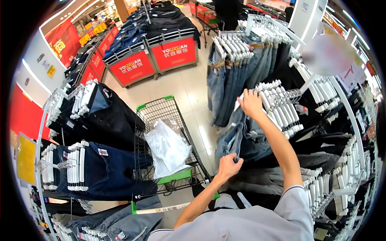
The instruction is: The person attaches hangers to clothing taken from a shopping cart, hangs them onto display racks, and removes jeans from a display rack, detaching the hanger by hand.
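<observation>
A pair of blue jeans [238, 134] hangs tilted at the front of the right-hand rack. My right hand [251, 103] is up at its top, fingers closed around a white hanger [237, 105]. Lower down, my left hand [229, 165] is closed on the edge of the jeans, near the waist. Just right of my right hand, a row of white hangers [279, 110] carries more trousers. How the jeans join the hanger is partly hidden by my right hand.
A shopping cart [138, 124] with a white plastic bag [167, 148] stands at my left. Racks of dark trousers [116, 160] line the left side. Red-fronted bins [175, 54] piled with jeans stand ahead. A person in dark clothes [228, 14] is farther off.
</observation>
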Demonstrator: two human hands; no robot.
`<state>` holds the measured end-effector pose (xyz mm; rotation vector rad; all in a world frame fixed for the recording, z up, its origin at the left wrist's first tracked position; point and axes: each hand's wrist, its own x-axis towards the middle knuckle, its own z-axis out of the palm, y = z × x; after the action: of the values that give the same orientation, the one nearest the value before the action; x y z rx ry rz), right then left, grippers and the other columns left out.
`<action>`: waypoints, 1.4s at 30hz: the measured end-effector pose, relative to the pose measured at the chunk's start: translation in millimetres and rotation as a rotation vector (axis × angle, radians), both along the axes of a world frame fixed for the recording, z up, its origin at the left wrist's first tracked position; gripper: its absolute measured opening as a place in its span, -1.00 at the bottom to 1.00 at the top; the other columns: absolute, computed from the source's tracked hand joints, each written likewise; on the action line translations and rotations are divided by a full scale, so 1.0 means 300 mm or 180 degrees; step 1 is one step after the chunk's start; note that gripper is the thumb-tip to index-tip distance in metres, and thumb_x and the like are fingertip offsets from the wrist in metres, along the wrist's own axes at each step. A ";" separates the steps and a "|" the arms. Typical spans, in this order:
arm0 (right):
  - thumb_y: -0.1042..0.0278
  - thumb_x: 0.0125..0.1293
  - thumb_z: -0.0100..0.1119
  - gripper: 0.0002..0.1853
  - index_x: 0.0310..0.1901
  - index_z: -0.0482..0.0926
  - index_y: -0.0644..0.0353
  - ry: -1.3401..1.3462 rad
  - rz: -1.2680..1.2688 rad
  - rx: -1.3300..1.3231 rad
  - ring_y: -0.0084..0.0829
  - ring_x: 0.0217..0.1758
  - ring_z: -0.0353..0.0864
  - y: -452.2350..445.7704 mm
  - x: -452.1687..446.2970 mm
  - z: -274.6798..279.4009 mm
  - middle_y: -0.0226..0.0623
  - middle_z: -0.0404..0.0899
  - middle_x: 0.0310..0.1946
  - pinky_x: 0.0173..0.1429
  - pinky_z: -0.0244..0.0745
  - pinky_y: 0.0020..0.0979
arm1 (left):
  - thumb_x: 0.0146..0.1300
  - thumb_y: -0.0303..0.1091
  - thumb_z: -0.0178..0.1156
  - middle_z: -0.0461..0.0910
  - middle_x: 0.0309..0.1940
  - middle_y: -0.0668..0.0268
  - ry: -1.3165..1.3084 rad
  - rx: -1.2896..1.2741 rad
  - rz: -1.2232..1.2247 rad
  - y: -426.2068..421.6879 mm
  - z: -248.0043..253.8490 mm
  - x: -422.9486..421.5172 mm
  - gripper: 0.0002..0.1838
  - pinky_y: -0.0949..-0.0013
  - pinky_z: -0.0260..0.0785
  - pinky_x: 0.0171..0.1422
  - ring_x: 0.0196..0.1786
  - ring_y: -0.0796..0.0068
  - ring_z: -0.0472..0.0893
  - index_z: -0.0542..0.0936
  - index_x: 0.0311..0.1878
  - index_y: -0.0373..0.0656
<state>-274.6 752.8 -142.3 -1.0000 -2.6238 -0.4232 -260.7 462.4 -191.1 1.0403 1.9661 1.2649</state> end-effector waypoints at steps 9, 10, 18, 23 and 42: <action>-0.22 0.44 0.16 -0.40 0.19 0.65 0.17 -0.0285 0.0204 -0.3537 0.19 0.15 0.66 -0.570 0.357 0.010 0.17 0.70 0.02 0.26 0.54 -0.04 | 0.20 -0.19 0.37 0.68 -0.45 -0.05 -0.0223 0.0190 0.0442 -0.013 0.032 0.021 -0.72 0.05 0.54 -0.20 -0.30 -0.06 0.73 0.64 -0.29 -0.27; -0.17 0.47 0.15 -0.42 0.24 0.63 0.16 0.0163 -0.0074 -0.3743 0.18 0.17 0.65 -0.642 0.393 0.073 0.16 0.70 0.04 0.29 0.53 -0.09 | 0.21 -0.22 0.36 0.69 -0.41 -0.05 -0.0191 0.0308 0.0408 -0.022 0.042 0.027 -0.73 0.07 0.55 -0.19 -0.27 -0.07 0.74 0.64 -0.23 -0.27; 0.09 0.57 0.13 -0.61 0.12 0.62 0.27 0.1398 0.0578 -0.3409 0.00 -0.01 0.76 -0.711 0.489 0.301 0.12 0.73 -0.12 0.09 0.58 -0.22 | 0.25 -0.41 0.28 0.68 -0.36 -0.02 0.0099 0.1112 -0.0193 0.010 0.168 0.128 -0.73 0.12 0.52 -0.20 -0.30 0.01 0.73 0.54 -0.03 -0.31; 0.16 0.51 0.18 -0.67 -0.21 0.59 0.35 0.1700 0.1012 -0.3053 0.11 0.05 0.61 -0.700 0.477 0.348 0.10 0.63 -0.09 0.15 0.46 -0.09 | 0.21 -0.48 0.25 0.65 -0.42 -0.09 0.0087 0.0817 -0.0398 -0.056 0.374 0.114 -0.75 0.09 0.52 -0.22 -0.25 -0.13 0.73 0.52 -0.07 -0.35; 0.47 0.45 0.29 -0.70 -0.48 0.52 0.31 0.2717 0.2633 -0.2613 -0.62 -0.61 0.10 -0.674 0.419 0.454 -0.44 0.37 -0.71 -0.51 0.00 -0.35 | 0.44 -0.52 0.09 0.52 -0.06 0.09 -0.0382 0.2004 -0.0736 -0.460 0.672 0.057 -0.43 0.18 0.47 0.08 -0.09 0.12 0.66 0.08 0.42 -0.25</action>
<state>-148.9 550.6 -6.1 -0.0749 -2.0639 1.0794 -243.5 324.4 10.4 1.3938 1.3261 1.8098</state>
